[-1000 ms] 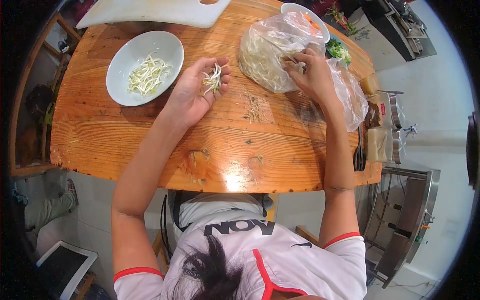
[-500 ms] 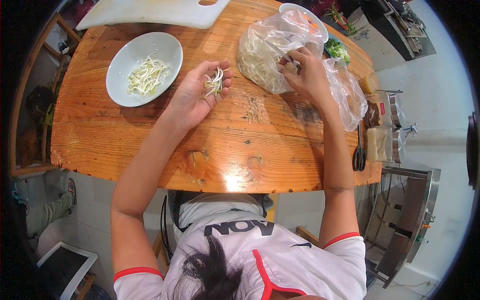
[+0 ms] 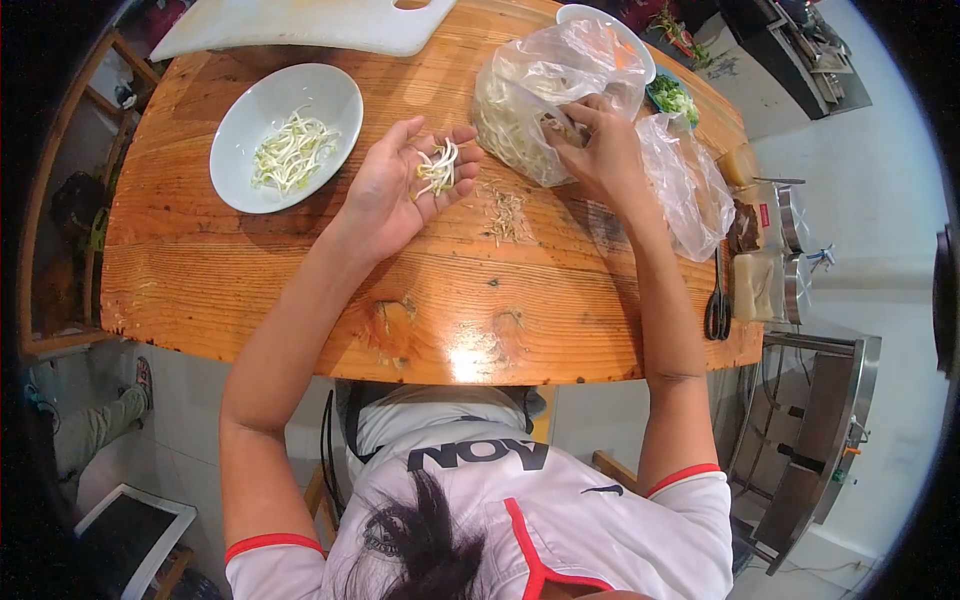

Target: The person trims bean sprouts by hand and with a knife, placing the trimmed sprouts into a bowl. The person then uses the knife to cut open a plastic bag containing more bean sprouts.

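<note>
My left hand point(image 3: 412, 180) is palm up with fingers loosely curled, holding a small bunch of bean sprouts point(image 3: 437, 170). To its left is a white bowl point(image 3: 228, 135) with more sprouts point(image 3: 292, 152) in it. My right hand point(image 3: 592, 145) is at the opening of a clear plastic bag point(image 3: 520, 105) full of sprouts. Its thumb and fingers are pinched together, and what lies between them is too hidden to name. Between my hands, small thin scraps point(image 3: 507, 217) lie in a pile on the wooden table point(image 3: 430, 320).
A white cutting board point(image 3: 310, 28) is at the back left. An empty-looking plastic bag point(image 3: 690, 195), a bowl with orange food point(image 3: 645, 60), a dish of chopped greens point(image 3: 675, 100), black-handled scissors point(image 3: 718, 315) and lidded containers point(image 3: 755, 285) are on the right. Another person's leg point(image 3: 110, 420) shows at lower left.
My right hand has moved slightly left and down at the bag's opening. My left hand has shifted a little right, its fingers more spread under the sprouts.
</note>
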`<state>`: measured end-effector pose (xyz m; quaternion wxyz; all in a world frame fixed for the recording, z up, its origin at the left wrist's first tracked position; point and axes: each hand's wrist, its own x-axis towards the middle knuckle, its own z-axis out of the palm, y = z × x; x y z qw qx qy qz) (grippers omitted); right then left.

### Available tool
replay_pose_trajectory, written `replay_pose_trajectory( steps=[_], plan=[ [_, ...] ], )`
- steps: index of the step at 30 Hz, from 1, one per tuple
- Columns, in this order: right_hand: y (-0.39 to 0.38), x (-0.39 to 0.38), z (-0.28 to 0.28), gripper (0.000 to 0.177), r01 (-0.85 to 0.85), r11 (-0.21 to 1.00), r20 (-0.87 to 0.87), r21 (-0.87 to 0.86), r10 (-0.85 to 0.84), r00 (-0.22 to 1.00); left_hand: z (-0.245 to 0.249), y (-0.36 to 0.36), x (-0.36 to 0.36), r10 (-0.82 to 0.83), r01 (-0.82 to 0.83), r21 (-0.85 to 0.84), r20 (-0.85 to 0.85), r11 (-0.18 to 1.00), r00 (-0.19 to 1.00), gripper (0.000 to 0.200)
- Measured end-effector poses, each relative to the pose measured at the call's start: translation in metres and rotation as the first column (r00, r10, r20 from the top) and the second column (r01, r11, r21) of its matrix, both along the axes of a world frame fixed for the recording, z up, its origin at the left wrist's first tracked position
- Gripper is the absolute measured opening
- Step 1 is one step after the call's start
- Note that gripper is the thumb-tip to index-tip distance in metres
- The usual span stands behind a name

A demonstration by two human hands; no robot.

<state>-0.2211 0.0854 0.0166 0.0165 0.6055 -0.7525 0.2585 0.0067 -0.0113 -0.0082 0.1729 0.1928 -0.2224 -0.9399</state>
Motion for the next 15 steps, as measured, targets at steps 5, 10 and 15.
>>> replay_pose_trajectory(
  steps=[5, 10, 15],
  plan=[
    [0.000, 0.002, -0.001, 0.028, 0.028, 0.999, 0.058, -0.024, -0.026, 0.998, -0.002, 0.001, -0.001, -0.014, 0.014, -0.024, 0.005, 1.000, 1.000, 0.047],
    [0.001, 0.002, 0.008, 0.025, 0.086, 0.993, 0.185, -0.078, -0.070, 0.980, 0.000, 0.001, -0.001, -0.008, 0.008, -0.013, 0.033, 1.000, 0.999, 0.043],
    [0.003, -0.002, 0.013, 0.019, 0.031, 0.999, 0.213, -0.043, -0.021, 0.977, -0.001, 0.002, -0.002, -0.010, 0.011, -0.038, 0.048, 0.999, 0.999, 0.040]
  ],
)
